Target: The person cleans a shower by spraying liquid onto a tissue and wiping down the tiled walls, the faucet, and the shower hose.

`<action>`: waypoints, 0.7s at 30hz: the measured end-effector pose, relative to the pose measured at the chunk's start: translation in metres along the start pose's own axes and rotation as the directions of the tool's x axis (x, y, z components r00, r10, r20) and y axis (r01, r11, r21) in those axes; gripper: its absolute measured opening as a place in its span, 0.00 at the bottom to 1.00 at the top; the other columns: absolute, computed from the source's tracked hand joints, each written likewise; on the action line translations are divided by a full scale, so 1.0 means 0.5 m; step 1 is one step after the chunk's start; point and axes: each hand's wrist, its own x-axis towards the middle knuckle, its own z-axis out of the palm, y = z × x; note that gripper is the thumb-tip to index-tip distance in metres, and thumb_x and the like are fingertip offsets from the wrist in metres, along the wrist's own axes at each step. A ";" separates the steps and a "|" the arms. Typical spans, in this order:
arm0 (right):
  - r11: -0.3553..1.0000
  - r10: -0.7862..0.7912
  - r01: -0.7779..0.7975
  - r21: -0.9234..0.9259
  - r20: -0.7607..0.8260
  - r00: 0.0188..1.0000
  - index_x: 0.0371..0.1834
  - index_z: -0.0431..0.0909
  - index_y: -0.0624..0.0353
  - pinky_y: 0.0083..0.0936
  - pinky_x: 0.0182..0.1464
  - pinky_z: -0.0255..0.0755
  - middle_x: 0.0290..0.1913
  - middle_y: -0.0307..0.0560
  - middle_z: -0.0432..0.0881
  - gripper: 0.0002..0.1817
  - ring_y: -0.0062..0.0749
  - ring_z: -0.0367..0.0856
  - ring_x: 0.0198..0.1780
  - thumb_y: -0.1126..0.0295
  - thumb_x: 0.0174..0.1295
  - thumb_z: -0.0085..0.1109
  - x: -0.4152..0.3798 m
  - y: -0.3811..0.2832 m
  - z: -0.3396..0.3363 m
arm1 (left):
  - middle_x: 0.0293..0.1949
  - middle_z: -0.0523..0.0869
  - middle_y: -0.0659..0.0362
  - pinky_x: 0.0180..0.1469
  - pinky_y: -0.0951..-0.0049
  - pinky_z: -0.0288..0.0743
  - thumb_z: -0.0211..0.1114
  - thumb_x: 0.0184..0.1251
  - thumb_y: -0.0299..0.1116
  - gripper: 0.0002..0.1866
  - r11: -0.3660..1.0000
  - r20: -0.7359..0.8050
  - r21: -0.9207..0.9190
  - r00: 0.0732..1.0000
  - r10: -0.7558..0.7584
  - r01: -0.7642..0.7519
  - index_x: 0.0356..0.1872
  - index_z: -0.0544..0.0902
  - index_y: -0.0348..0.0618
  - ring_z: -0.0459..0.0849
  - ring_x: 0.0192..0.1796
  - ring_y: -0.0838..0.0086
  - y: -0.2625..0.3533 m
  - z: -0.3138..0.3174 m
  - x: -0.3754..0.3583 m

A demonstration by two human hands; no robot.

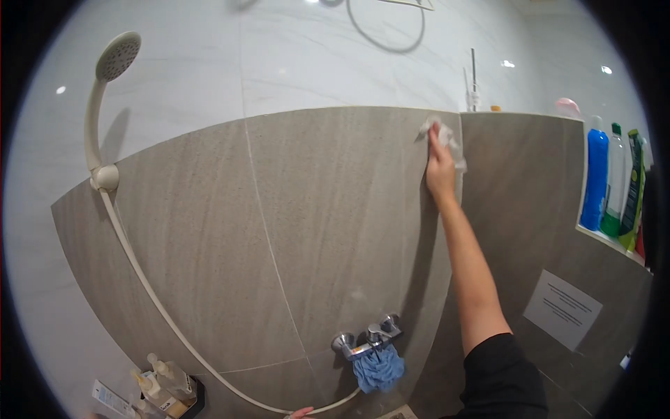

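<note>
My right hand (440, 164) is raised to the upper right of the grey-brown tiled wall (335, 202), near the corner. Its fingers are closed on a crumpled whitish cloth (450, 143), which lies against the tiles just below the top edge. Only the fingers of my left hand (301, 413) show at the bottom edge, beside the pale shower hose (164, 312); whether they grip it is unclear. Below my right hand, a blue mesh sponge (379, 369) hangs from the chrome mixer tap (370, 343).
A shower head (118, 57) sits in its wall holder (105, 178) at left. Pump bottles (164, 384) stand low on the left. On the right, a shelf holds a blue bottle (594, 174) and a green-based bottle (614, 185), above a paper notice (562, 309).
</note>
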 end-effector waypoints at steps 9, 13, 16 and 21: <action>0.915 0.396 -0.384 -0.127 0.081 0.915 0.53 0.81 0.65 0.28 0.55 0.75 0.46 0.48 0.88 0.15 0.35 0.85 0.51 0.82 0.67 0.48 -0.299 0.014 -0.231 | 0.29 0.80 0.62 0.28 0.76 0.72 0.61 0.74 0.32 0.11 0.994 -0.313 -0.043 0.944 -0.105 0.096 0.52 0.78 0.39 0.76 0.25 0.79 -0.036 0.087 -0.035; 0.632 0.759 -0.762 0.140 0.087 0.646 0.51 0.83 0.63 0.23 0.51 0.74 0.43 0.41 0.85 0.13 0.26 0.82 0.46 0.76 0.71 0.48 -0.452 -0.050 -0.390 | 0.28 0.78 0.62 0.29 0.73 0.71 0.62 0.74 0.33 0.08 0.937 -0.348 -0.349 0.930 -0.118 -0.011 0.47 0.77 0.43 0.74 0.25 0.77 -0.030 0.113 -0.089; 0.383 0.895 -0.884 0.268 0.127 0.427 0.51 0.81 0.64 0.25 0.49 0.75 0.43 0.39 0.83 0.12 0.25 0.81 0.44 0.72 0.74 0.48 -0.658 -0.123 -0.533 | 0.27 0.79 0.57 0.24 0.76 0.73 0.60 0.65 0.18 0.13 0.717 -0.382 0.587 0.651 0.656 -0.377 0.50 0.77 0.34 0.74 0.20 0.79 0.026 0.188 -0.160; -0.133 0.983 -0.960 0.248 0.159 -0.095 0.45 0.81 0.62 0.36 0.49 0.80 0.41 0.45 0.85 0.14 0.36 0.85 0.44 0.76 0.69 0.41 -1.035 -0.341 -0.796 | 0.29 0.81 0.57 0.27 0.74 0.74 0.66 0.59 0.22 0.12 0.792 -0.618 0.531 0.502 0.605 -0.301 0.44 0.77 0.37 0.79 0.24 0.76 0.102 0.243 -0.228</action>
